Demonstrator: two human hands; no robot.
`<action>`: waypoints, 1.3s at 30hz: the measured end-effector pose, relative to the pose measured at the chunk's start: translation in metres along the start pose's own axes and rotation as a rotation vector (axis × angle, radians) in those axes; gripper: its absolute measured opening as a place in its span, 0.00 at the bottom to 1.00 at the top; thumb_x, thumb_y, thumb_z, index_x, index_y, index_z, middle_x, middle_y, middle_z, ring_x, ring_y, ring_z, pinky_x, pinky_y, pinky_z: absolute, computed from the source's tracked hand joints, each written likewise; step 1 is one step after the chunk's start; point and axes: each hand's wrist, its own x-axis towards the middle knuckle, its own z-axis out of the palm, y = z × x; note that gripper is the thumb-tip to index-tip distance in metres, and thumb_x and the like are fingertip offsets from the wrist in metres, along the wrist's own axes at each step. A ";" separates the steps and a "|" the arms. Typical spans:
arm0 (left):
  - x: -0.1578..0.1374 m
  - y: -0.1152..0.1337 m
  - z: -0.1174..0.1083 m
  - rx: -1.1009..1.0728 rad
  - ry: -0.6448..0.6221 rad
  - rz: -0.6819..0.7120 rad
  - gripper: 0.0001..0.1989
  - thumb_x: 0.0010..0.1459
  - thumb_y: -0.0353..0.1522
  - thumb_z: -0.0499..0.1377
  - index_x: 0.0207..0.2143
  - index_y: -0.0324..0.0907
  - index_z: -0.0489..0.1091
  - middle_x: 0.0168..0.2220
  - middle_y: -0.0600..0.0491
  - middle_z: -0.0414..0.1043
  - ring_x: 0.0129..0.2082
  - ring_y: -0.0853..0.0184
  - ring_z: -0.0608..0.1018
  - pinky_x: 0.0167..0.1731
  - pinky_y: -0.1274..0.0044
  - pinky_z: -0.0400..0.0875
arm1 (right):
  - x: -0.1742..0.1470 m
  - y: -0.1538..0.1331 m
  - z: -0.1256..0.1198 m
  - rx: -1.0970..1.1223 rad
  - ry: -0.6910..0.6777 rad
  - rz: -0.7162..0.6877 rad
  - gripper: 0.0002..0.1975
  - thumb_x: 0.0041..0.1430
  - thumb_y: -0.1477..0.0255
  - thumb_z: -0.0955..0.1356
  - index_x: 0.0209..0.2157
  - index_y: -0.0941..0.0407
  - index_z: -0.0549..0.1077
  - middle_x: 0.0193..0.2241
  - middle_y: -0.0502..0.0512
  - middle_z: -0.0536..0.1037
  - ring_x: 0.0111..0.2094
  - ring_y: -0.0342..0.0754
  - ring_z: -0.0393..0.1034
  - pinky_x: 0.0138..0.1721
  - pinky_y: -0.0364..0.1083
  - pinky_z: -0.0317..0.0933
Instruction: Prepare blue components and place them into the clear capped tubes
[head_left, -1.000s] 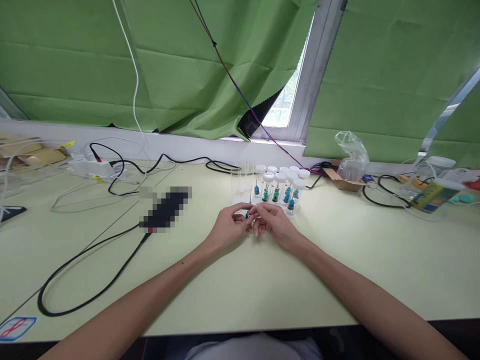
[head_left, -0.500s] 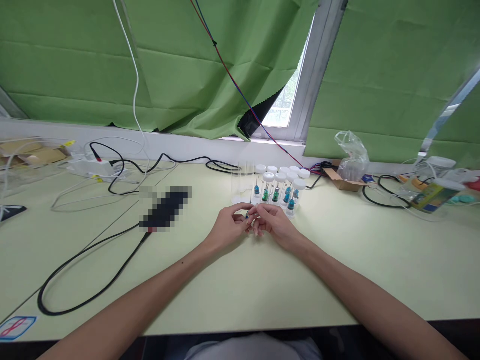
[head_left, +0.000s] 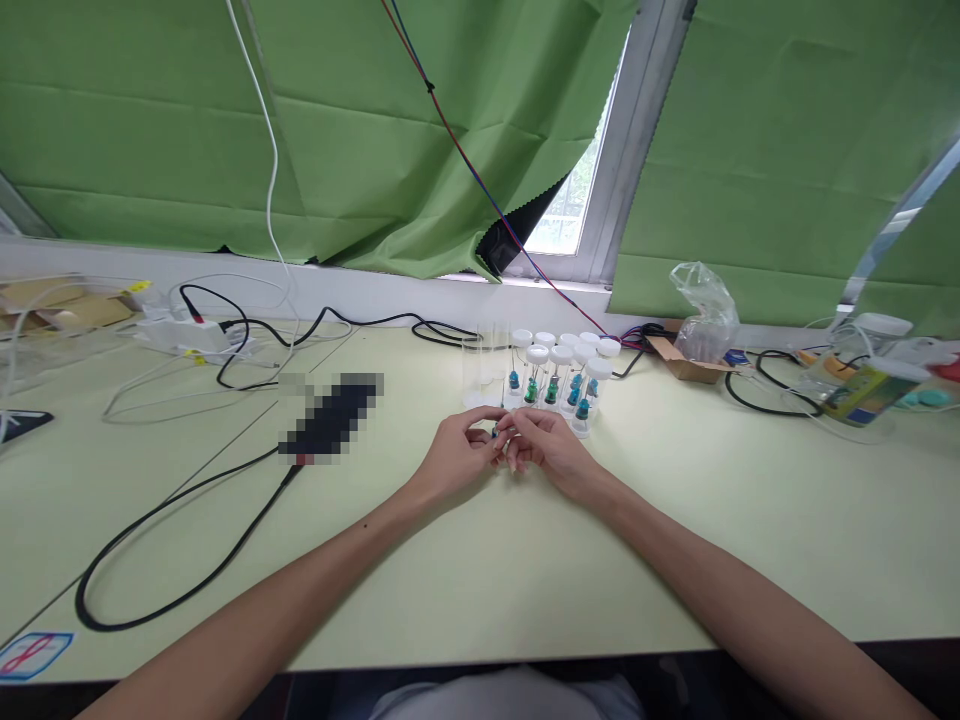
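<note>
My left hand (head_left: pixel 463 450) and my right hand (head_left: pixel 551 452) meet over the table, fingertips touching. Both are closed around a small blue piece (head_left: pixel 494 433), mostly covered by the fingers. A thin upright stem shows just above them; it seems to belong to this piece. Right behind the hands stands a group of clear tubes with white caps (head_left: pixel 560 354). Inside them are small blue pieces (head_left: pixel 583 409) and green pieces (head_left: pixel 531 392) with thin stems. To their left are clear tubes without caps (head_left: pixel 472 372).
A pixelated dark object (head_left: pixel 330 418) lies at the left, with a black cable (head_left: pixel 80 590) looping from it. Behind it sits a white power strip (head_left: pixel 184 335). At the right are a cardboard box (head_left: pixel 686 362) with a plastic bag (head_left: pixel 705 315) and a yellow-green labelled container (head_left: pixel 870 390).
</note>
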 end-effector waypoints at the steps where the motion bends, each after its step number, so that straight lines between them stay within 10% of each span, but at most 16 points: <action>1: 0.000 0.000 0.000 -0.002 0.000 0.002 0.20 0.56 0.41 0.60 0.47 0.39 0.72 0.27 0.52 0.76 0.25 0.65 0.77 0.28 0.75 0.71 | 0.000 0.000 0.000 0.002 0.000 -0.002 0.18 0.58 0.56 0.70 0.36 0.58 0.76 0.30 0.54 0.79 0.21 0.40 0.70 0.21 0.40 0.59; 39: -0.001 0.002 0.002 -0.017 -0.001 0.008 0.17 0.56 0.39 0.59 0.45 0.39 0.73 0.31 0.50 0.78 0.25 0.66 0.78 0.27 0.76 0.72 | -0.001 -0.001 0.003 -0.018 0.000 0.003 0.18 0.58 0.55 0.70 0.34 0.58 0.75 0.28 0.53 0.77 0.22 0.41 0.70 0.21 0.40 0.59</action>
